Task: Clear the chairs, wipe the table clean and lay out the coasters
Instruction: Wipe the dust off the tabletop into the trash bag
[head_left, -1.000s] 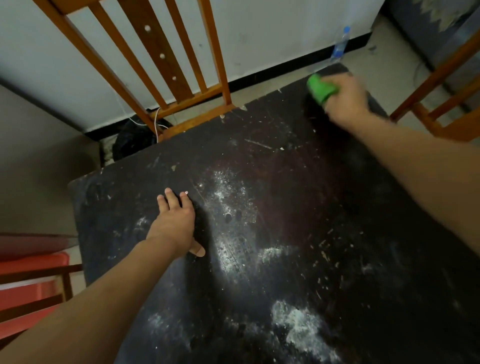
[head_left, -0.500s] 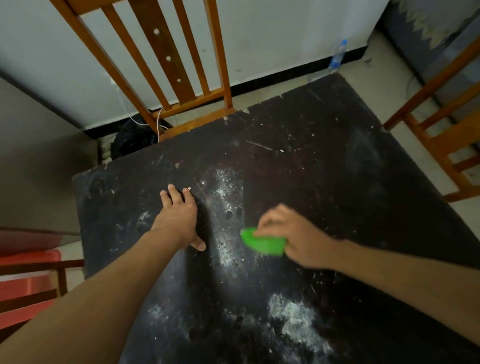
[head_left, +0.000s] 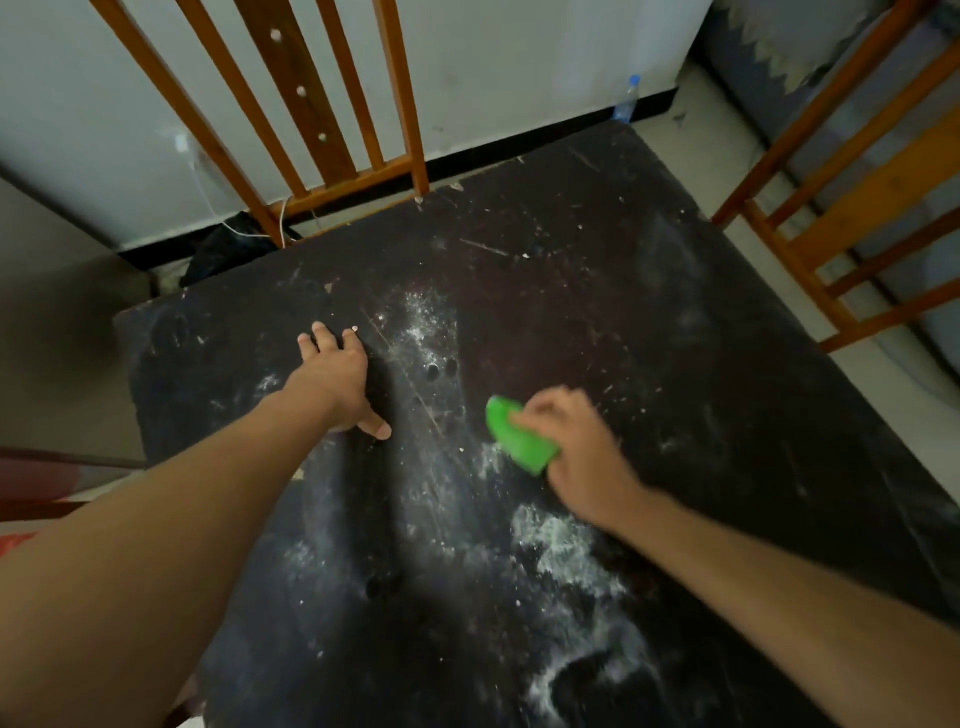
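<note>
Dark bench (head_left: 701, 338) here, matt and worn, rough with pale scratches and nicks, and white powder (head_left: 561, 540) smeared chalky across it. The green pad (head_left: 519, 439) looks smooth and bright; cloth or plastic, I can't tell. The slatted chair back (head_left: 291, 67) is orange-brown wood with a soft varnish sheen, and so is the right-hand chair (head_left: 872, 197). There's a clear plastic bottle (head_left: 627, 101) by the matt white wall (head_left: 519, 62).

I get one wide-angle view only, worn on the head; it looks forward and steeply down from above the table's (head_left: 675, 322) near edge, close in; past its far edge stand a chair back (head_left: 307, 104) and the wall (head_left: 519, 67).
</note>
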